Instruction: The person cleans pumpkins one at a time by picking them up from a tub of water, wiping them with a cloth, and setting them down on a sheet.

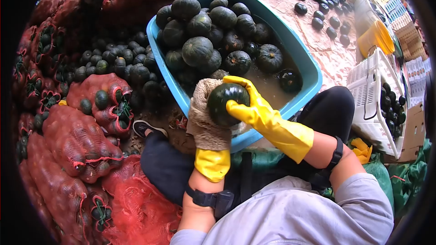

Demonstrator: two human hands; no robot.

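Observation:
A dark green, shiny squash [227, 102] is held between my two hands over the near rim of a blue tub [309, 70]. My left hand [204, 115], in a yellow glove with a brown cloth mitt over it, cups the squash from the left. My right hand [254, 109], in a yellow rubber glove, grips it from the right, fingers over its top and thumb across its front. Inside the tub, many dark squashes [197, 51] are heaped at the left and middle, and murky water [268, 88] shows at the right.
Red mesh sacks [75, 140] and a pile of squashes [120, 59] lie to the left. Several squashes [318, 14] rest on a pale sheet [338, 56] beyond the tub. A white crate [374, 104] of squashes and a yellow container [376, 38] stand at the right.

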